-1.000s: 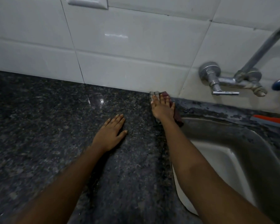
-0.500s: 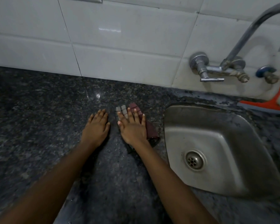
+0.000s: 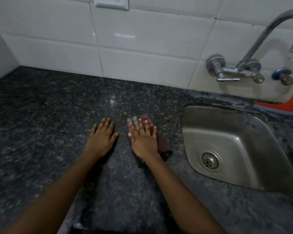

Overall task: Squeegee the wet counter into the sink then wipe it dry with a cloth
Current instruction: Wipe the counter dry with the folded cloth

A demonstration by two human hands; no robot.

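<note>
Flat on the speckled dark granite counter (image 3: 41, 132), the left hand (image 3: 101, 137) rests, fingers together. The right hand (image 3: 143, 141), fingers spread, presses a folded maroon-and-grey checked cloth (image 3: 162, 142), seemingly damp, beside the steel sink (image 3: 243, 132). An orange squeegee (image 3: 284, 105) lies beyond.

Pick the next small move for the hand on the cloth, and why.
Probably pull the cloth toward the near edge of the counter. The right hand presses flat on it beside the sink; the left hand rests flat alongside, blocking a leftward sweep; the squeegee sits aside behind the sink.
</note>
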